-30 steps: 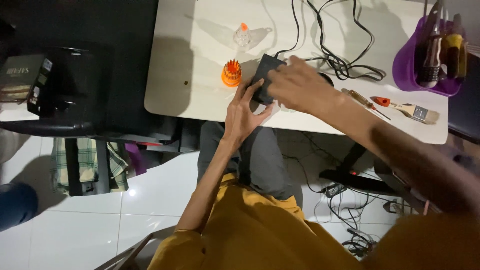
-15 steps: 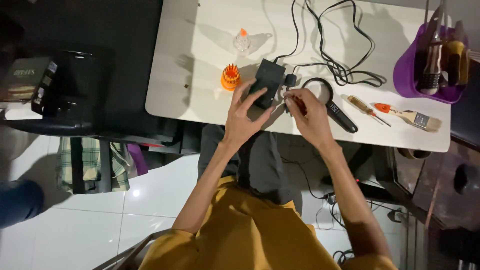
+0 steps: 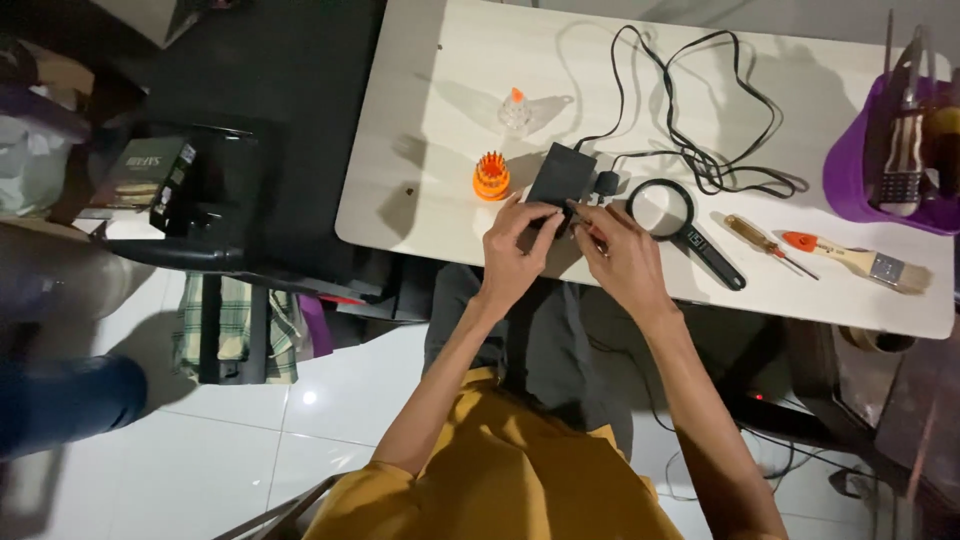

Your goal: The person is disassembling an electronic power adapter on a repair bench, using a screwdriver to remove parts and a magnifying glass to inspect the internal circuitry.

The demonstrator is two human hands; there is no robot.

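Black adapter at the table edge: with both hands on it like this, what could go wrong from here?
The adapter lies near the table edge; a hard push from the right hand could slide it toward the lap. The tool there is thin and could slip into the left hand steadying the case. The cable loops beside the magnifier and may snag it.

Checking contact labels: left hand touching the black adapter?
Touching. Head view shows the left hand with fingertips resting on the near edge of the black adapter, no gap visible between them.
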